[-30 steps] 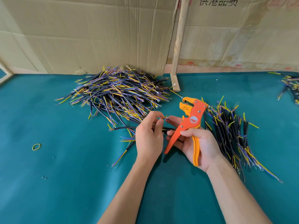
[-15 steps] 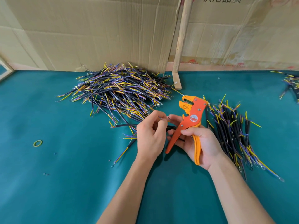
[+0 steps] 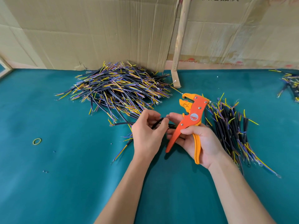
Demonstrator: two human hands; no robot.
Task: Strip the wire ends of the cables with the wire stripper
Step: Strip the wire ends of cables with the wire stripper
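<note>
My right hand (image 3: 198,143) grips the orange wire stripper (image 3: 191,118) by its handles, jaws pointing up and away. Just to its left, my left hand (image 3: 148,131) pinches a short black cable (image 3: 157,123) between thumb and fingers; the cable's tip meets the fingertips of my right hand. A big heap of black cables with yellow and purple wire ends (image 3: 119,89) lies behind my left hand. A smaller pile of similar cables (image 3: 233,130) lies to the right of the stripper.
The table is covered in teal cloth (image 3: 64,175). Cardboard sheets (image 3: 97,29) and a wooden stick (image 3: 179,46) stand along the back. A yellow rubber band (image 3: 36,141) lies at the left. More cables (image 3: 291,84) sit at the far right edge.
My left hand has shifted its fingers on the black cable, turning it up so more of it shows. The right hand with the stripper has stayed nearly still.
</note>
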